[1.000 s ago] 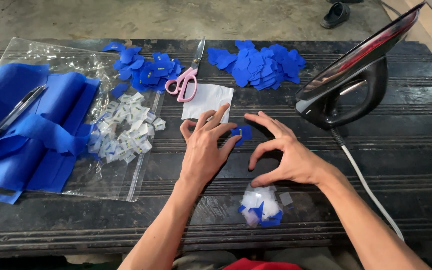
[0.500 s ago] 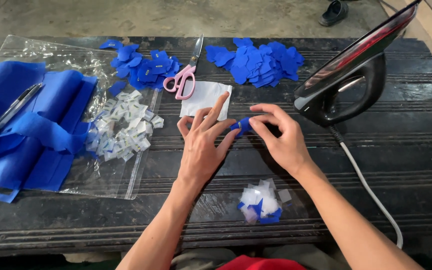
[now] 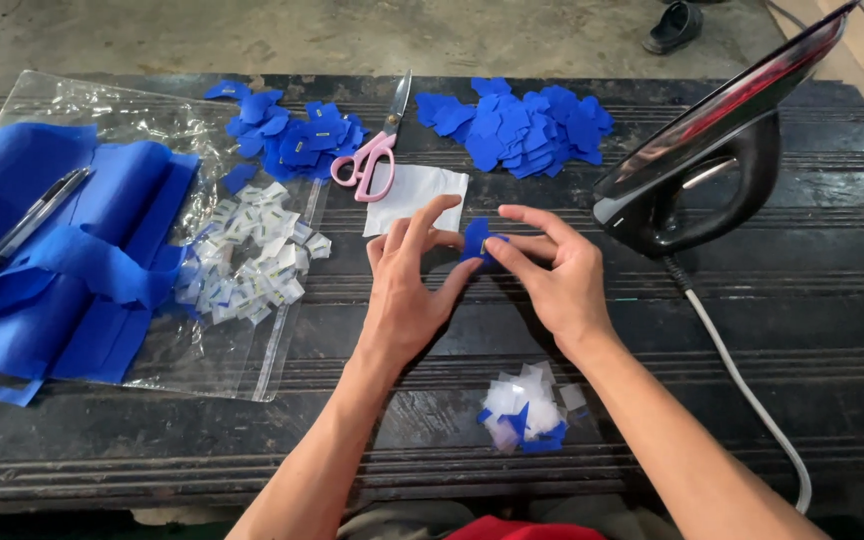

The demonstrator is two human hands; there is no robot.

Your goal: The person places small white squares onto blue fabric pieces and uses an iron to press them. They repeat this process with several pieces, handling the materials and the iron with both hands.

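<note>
both hands meet over the dark counter (image 3: 832, 300); left hand (image 3: 407, 285) and right hand (image 3: 552, 275) each pinch the small blue fabric piece (image 3: 476, 240) between thumb and fingertips, lifted just above the counter; white square (image 3: 414, 197) just behind it; pink scissors (image 3: 372, 150) beyond; black iron (image 3: 697, 170) stands on end to the right; scraps (image 3: 524, 405) near the wrists.

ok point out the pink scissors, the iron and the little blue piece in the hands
pink scissors (image 3: 370, 165): head view, on the pink handle loops
iron (image 3: 697, 185): head view, on the black handle
small blue fabric piece (image 3: 474, 240): head view, on its blue face between the fingertips of both hands
</note>
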